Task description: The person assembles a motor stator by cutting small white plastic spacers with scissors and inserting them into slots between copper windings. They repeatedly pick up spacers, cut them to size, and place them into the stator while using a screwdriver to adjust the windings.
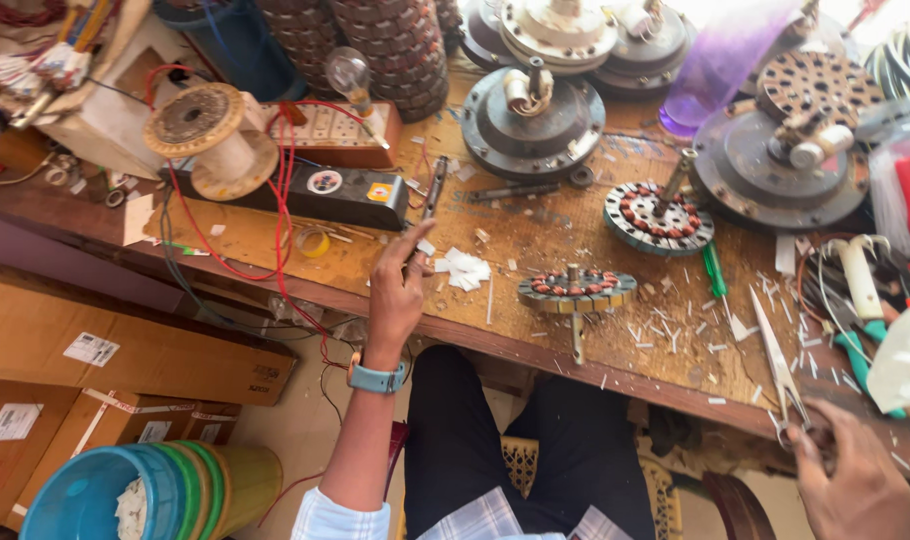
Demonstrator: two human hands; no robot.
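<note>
My left hand (pixel 397 285) reaches over the front edge of the wooden workbench (pixel 535 235), fingers spread, holding nothing, close to a small heap of white paper scraps (pixel 462 270). A teal watch sits on that wrist. My right hand (pixel 855 480) at the bottom right grips the handles of steel scissors (pixel 775 365), whose blades point up across the bench. Between the hands lies a wound fan stator (pixel 577 290) on its shaft, with a second stator (pixel 659 217) behind it.
Fan motor housings (pixel 533 115), a wire spool (pixel 210 140), a black box (pixel 325 190) with red wires, a bulb (pixel 348 70), a green screwdriver (pixel 715 272) and pliers (pixel 860 285) crowd the bench. Cardboard boxes (pixel 125 350) and stacked buckets (pixel 145 490) stand on the floor at left.
</note>
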